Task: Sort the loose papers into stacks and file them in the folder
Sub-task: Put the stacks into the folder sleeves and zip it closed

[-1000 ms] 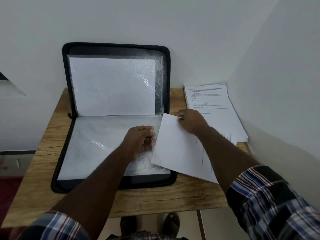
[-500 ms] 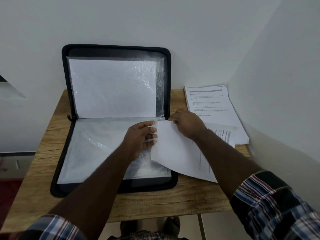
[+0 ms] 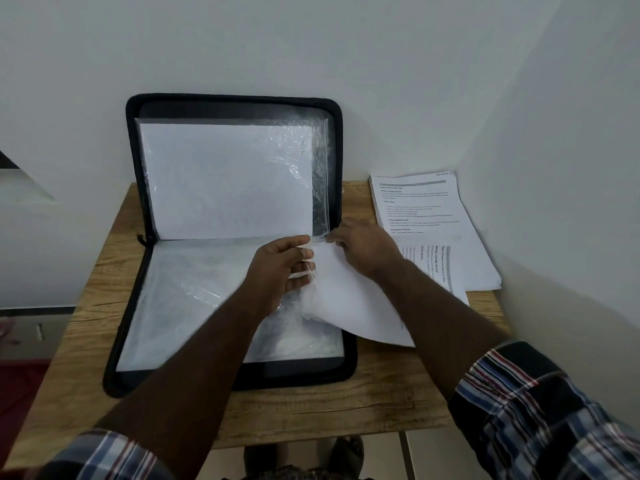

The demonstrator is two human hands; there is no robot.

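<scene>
Now the left hand (image 3: 282, 268) pinches the plastic sleeve (image 3: 194, 292) open in the folder (image 3: 341, 368) — the right hand (image 3: 363, 247) holds the paper (image 3: 349, 299) just right of that gap, long side pointing in.

Left hand (image 3: 282, 268) is pinching the plastic sleeve (image 3: 194, 292) edge, fingers curled; right hand (image 3: 363, 252) is gripping the paper sheet (image 3: 349, 299) beside it.

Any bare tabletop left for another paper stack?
Bare wood on the wooden table: a strip left of the black zip folder, and a front strip by its near edge. The right side is crowded with the printed paper stack and both hands' loose sheet.
</scene>
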